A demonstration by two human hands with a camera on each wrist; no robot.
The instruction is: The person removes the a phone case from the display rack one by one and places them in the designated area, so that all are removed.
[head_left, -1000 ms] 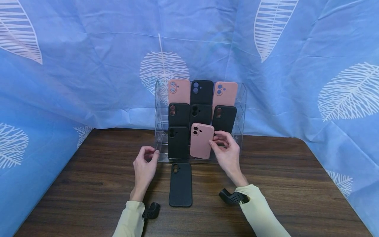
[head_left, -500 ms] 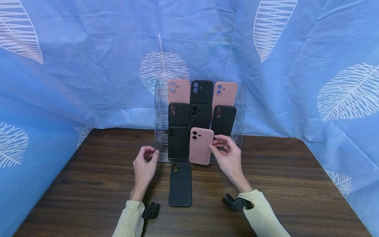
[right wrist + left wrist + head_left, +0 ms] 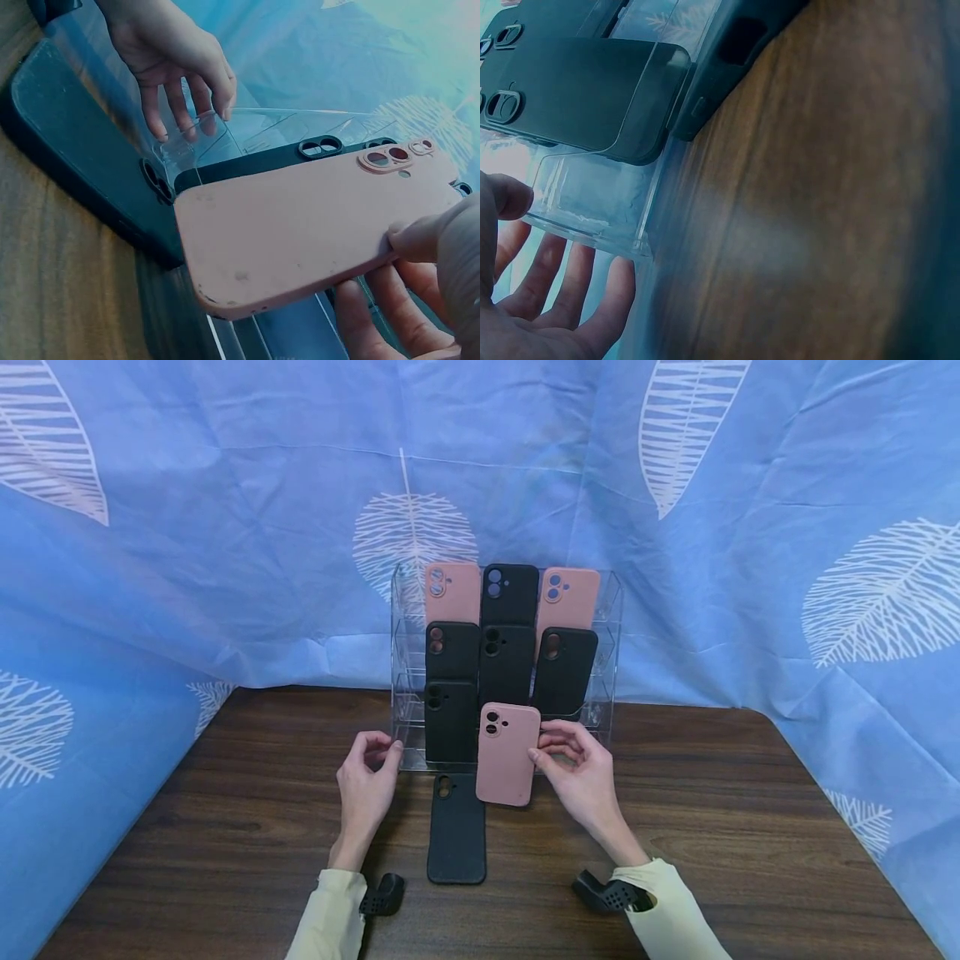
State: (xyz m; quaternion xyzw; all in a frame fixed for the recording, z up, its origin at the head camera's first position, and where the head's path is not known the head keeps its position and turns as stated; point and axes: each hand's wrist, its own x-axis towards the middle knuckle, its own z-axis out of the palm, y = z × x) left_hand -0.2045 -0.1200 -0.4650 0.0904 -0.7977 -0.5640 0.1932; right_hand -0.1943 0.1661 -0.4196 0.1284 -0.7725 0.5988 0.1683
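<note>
The right hand pinches the pink phone case by its edge and has drawn it down and out of the clear acrylic rack; it now hangs over the desk, so the removal looks complete. The left hand, fingers relaxed, stays at the rack's corner beside 1 black phone case.

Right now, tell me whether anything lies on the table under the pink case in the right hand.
The right hand pinches the pink case by its edge, in front of the clear rack. A black case lies flat on the table just left of it, and the two overlap in the head view. Right of that, only bare wood shows.
</note>
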